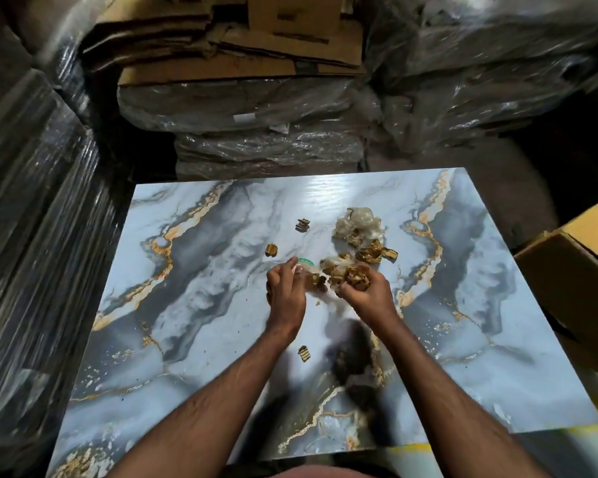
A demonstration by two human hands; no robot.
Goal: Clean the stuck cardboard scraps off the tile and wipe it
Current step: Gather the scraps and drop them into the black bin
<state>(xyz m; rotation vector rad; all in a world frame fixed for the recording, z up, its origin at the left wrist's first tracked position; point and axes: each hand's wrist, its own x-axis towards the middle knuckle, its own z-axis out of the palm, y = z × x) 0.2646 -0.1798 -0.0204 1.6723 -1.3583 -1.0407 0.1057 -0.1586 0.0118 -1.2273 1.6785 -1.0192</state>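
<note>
- Dim storeroom: stacks wrapped in plastic film [32,208] at 9 o'clock, flattened cardboard boxes [228,39] at 12, their print too blurred to read.
- A glossy marble-patterned tile [194,305] lies flat at centre, its long axis running 9 to 3.
- Cardboard scraps [375,253] and a wad of clear plastic [358,224] sit just past the hands, towards 1.
- Right hand [368,294] grips a clump of scraps.
- Left hand [285,288] curls on the tile; whether it grips anything, I cannot tell.
- An open brown carton [580,267] stands at 3.
</note>
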